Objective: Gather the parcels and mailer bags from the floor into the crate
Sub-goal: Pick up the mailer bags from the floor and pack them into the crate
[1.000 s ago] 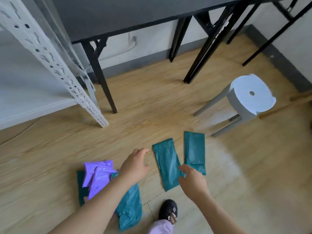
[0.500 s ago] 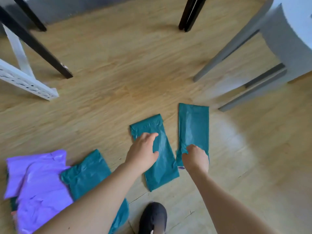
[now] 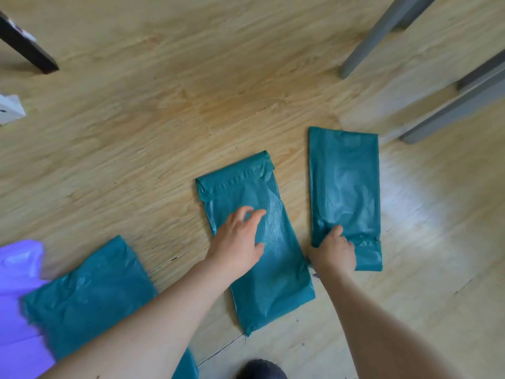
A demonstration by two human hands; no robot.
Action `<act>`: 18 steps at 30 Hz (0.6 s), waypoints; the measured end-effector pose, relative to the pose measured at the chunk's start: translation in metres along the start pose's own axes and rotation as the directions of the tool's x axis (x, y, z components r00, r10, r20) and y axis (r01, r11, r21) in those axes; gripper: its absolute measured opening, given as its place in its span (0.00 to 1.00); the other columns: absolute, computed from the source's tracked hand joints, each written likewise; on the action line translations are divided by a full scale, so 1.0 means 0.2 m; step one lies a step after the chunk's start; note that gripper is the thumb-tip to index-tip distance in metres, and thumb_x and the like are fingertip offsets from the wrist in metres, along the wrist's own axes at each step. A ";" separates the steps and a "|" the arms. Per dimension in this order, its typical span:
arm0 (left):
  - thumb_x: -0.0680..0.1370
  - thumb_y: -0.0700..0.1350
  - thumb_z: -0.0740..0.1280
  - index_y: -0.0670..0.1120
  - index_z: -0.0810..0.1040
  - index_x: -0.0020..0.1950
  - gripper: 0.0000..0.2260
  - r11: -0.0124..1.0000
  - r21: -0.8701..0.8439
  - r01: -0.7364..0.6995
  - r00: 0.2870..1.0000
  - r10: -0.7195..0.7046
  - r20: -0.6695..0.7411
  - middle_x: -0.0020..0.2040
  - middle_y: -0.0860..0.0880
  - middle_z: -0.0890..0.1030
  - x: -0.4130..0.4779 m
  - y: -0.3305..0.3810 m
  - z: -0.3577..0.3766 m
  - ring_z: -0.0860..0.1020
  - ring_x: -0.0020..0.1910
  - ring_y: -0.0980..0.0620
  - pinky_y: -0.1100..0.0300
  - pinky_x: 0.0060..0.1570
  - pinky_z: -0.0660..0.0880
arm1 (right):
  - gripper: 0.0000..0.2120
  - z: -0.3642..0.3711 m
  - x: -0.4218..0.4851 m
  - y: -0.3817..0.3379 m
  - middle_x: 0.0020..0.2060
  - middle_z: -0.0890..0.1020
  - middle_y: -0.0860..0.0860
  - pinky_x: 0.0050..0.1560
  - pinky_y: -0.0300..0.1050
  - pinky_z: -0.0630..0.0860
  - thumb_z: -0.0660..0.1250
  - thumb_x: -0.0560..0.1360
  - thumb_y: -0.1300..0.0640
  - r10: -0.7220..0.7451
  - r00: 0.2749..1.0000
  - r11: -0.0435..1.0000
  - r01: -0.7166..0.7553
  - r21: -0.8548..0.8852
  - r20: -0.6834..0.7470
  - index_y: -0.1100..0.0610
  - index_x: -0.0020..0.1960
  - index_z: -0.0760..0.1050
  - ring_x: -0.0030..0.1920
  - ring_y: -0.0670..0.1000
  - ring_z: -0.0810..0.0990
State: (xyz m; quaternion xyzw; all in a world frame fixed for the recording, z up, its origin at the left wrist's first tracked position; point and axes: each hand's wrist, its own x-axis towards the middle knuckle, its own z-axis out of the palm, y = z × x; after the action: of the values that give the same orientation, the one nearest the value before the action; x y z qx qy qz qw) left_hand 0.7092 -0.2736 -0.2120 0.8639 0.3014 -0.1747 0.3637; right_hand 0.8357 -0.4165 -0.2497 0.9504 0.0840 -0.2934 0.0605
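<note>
Fingers [image 3: 336, 233] of right hand [image 3: 334, 251] pinch mailer bag [image 3: 345, 181] lying lengthwise ahead.

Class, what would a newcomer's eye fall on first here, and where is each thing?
A flat teal plastic mailer bag lies mid-frame on the pale wooden floor under the left hand; the right hand pinches the near end of a second teal mailer bag just right of it. At lower left, a third teal mailer bag lies against a lilac plastic mailer bag.
</note>
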 end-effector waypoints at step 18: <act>0.77 0.45 0.64 0.51 0.59 0.75 0.28 0.988 -0.060 0.141 0.988 -0.144 -0.048 0.72 0.52 0.60 -0.68 0.17 -0.60 0.63 0.69 0.51 0.60 0.66 0.64 | 0.08 -0.65 -0.79 -0.23 0.48 0.77 0.55 0.38 0.44 0.66 0.57 0.72 0.67 -0.271 0.962 0.956 0.274 0.101 -0.045 0.61 0.49 0.72 0.44 0.59 0.75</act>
State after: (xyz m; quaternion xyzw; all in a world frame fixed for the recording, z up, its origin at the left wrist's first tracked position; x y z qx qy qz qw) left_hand 0.6386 -0.2572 -0.0418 0.8338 0.3766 -0.1689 0.3665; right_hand 0.7688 -0.3708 -0.0562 0.9361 0.1992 -0.2882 -0.0325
